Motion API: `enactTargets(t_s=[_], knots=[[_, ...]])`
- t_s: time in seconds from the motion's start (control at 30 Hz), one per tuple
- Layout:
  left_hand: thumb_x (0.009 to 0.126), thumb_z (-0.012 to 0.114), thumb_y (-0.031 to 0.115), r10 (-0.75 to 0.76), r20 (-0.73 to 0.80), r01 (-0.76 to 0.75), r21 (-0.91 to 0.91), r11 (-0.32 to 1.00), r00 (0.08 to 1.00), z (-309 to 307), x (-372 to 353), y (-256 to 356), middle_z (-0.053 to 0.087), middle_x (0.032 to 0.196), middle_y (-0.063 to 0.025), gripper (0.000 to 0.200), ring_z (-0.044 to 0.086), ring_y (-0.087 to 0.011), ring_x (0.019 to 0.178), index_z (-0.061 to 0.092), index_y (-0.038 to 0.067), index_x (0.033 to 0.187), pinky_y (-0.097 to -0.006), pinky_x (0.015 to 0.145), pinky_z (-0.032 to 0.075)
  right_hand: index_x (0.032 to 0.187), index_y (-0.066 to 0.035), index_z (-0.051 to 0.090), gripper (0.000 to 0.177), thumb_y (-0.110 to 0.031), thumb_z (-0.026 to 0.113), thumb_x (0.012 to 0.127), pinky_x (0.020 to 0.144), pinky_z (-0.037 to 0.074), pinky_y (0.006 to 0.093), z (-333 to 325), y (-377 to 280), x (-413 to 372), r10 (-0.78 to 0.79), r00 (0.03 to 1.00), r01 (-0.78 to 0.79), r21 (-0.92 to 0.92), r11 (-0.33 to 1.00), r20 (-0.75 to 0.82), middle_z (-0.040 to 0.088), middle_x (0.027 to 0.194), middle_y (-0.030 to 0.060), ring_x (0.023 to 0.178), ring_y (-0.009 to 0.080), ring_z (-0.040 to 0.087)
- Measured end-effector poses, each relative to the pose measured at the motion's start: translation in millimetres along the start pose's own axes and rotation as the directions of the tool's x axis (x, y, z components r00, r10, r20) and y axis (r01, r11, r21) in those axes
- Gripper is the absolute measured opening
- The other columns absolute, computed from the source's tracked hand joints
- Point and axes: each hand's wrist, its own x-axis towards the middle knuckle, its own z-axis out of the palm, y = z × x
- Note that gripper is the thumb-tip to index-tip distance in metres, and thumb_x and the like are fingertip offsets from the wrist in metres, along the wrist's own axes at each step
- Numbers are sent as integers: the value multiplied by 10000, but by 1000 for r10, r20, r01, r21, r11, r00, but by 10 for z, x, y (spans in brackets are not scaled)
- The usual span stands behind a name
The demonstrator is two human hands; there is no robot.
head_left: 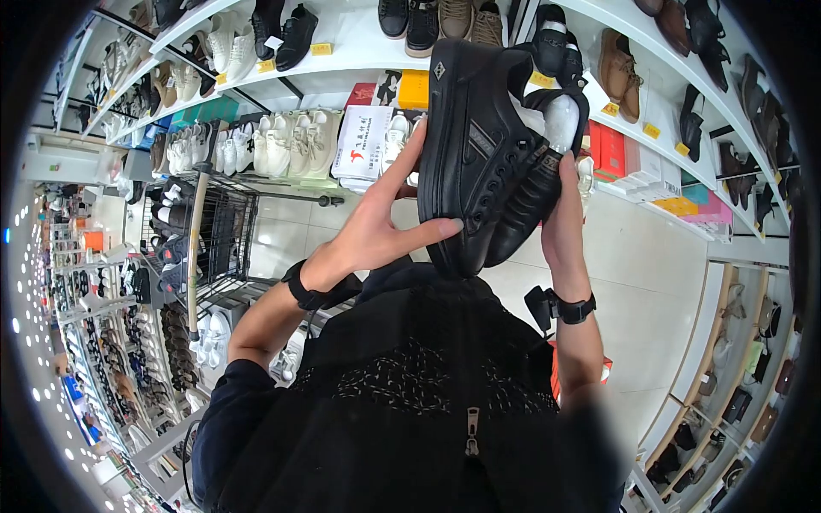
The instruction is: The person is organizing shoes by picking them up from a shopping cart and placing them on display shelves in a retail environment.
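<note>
A pair of black leather lace-up shoes is held up in front of my chest, side by side. The left shoe of the two (469, 145) shows its side, thick black sole and eyelets. My left hand (376, 218) grips it, with the thumb across the lower front and the fingers along the sole. The other shoe (523, 201) is tilted, its opening stuffed with pale wrapping. My right hand (563, 209) holds it from the right; most of those fingers are hidden behind it.
Shelves (351, 73) of shoes with yellow price tags curve overhead. White shoes (278, 141) and shoe boxes (607, 150) line the lower level. A wire cart (224, 218) filled with shoes stands at left. More shoe racks (723, 376) are at right.
</note>
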Motion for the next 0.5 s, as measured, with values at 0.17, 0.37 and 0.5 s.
enactTargets(t_s=[0.17,0.37,0.5], knots=[[810,840,166,33,7,-33,40,999,999,-14,-41,-53,332,1595,-197,1080,423,-253,1407,122,40,1607,-373,995,501,1418,35,491,696,-518,560,1000,1124,317,305,-42,44,32,1,1000,-1,0,1000,11,568,1373,104,1271,180,514],[806,846,182,34,32,-35,30,999,999,-2,-55,1,406,1547,-182,1072,533,-230,1263,145,46,1606,-345,936,525,1439,38,459,724,-525,566,996,1133,305,311,-71,74,70,24,1000,-23,-12,1000,15,535,1403,109,1294,190,486],[814,839,175,5,15,-5,-4,1000,1000,33,-69,-3,439,1520,-178,1059,557,-227,1219,148,48,1607,-352,934,525,1452,38,441,737,-522,576,992,1140,290,308,-112,133,107,17,999,-17,-10,1000,30,505,1431,108,1311,187,464]])
